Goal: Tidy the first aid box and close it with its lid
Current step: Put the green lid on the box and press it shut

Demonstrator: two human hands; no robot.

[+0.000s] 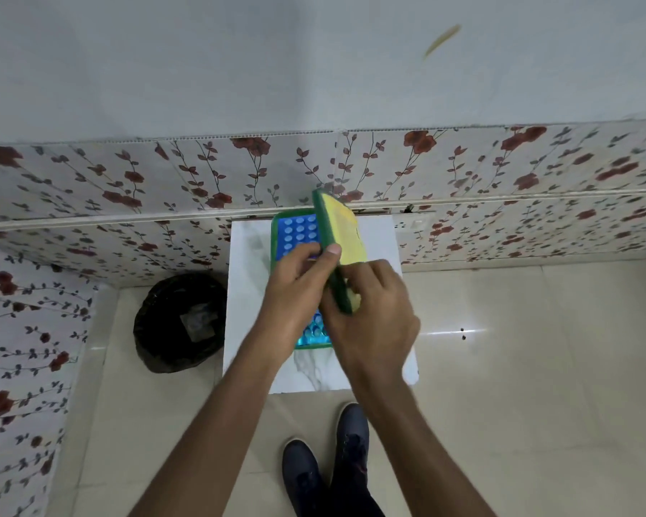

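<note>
both hands, left hand [295, 289] and right hand [373, 311], are gripping the tilted lid [345, 233] over the box [276, 233]; should be lining up edges, then lowering flat.

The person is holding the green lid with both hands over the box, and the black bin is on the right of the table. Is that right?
Not quite. The head view shows the bin on the left of the table, not the right. Both the left hand and right hand do hold the lid over the box.
</note>
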